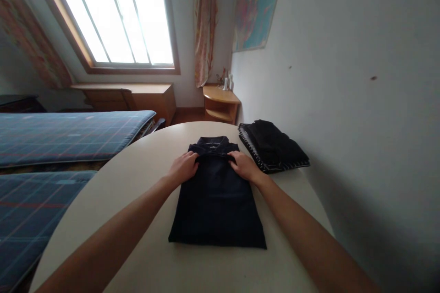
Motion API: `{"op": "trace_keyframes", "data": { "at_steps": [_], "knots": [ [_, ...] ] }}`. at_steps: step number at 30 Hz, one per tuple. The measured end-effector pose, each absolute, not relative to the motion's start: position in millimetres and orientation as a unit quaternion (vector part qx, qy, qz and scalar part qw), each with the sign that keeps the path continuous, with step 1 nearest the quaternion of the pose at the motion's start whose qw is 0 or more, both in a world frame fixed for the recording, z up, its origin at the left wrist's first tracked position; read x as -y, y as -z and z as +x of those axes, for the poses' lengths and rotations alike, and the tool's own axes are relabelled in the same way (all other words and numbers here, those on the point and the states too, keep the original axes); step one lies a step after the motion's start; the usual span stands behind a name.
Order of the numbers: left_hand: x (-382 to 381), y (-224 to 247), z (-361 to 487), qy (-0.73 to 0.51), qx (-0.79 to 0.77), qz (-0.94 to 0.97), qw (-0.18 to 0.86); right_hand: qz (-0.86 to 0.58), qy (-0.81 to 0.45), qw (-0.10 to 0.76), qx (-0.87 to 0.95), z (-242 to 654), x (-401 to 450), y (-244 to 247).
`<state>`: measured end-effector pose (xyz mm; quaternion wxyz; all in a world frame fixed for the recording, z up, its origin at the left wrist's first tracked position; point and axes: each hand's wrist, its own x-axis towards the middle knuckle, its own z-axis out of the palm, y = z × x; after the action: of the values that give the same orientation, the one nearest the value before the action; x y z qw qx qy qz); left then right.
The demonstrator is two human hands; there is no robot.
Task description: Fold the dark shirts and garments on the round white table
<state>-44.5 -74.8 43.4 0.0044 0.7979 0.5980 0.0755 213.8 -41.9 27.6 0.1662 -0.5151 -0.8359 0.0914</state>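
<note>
A dark navy collared shirt (218,206), folded into a long panel, lies on the round white table (144,219) with its collar pointing away from me. My left hand (184,167) is closed on the left side of the cloth's upper edge, just below the collar. On the right side of that same edge, my right hand (243,165) pinches the cloth. The fingertips of both hands are partly hidden by the fabric.
A stack of folded black clothes (275,146) sits at the table's right edge, close to the wall (360,146). Beds with blue plaid mattresses (68,135) stand on the left. A corner shelf (222,95) and a wooden desk (151,89) are beyond the table.
</note>
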Motion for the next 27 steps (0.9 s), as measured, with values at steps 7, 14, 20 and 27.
{"op": "trace_keyframes", "data": {
  "at_steps": [7, 14, 20, 27],
  "knots": [
    [111.9, -51.9, -45.9, -0.042, -0.569, 0.821, 0.027, -0.456, -0.172, 0.183, 0.854, 225.8, 70.6, -32.9],
    [183.2, -59.9, -53.1, 0.002, -0.538, 0.840, 0.076, -0.426, -0.225, 0.162, 0.861, 238.2, 144.2, -40.2],
    [190.1, -68.0, -62.2, -0.028, -0.563, 0.813, 0.142, -0.450, -0.226, 0.162, 0.848, 235.3, 159.7, -43.4],
    [168.1, -107.7, -77.2, -0.111, -0.548, 0.800, 0.218, -0.426, -0.230, 0.205, 0.850, 237.3, 141.8, -81.7]
  ]
}}
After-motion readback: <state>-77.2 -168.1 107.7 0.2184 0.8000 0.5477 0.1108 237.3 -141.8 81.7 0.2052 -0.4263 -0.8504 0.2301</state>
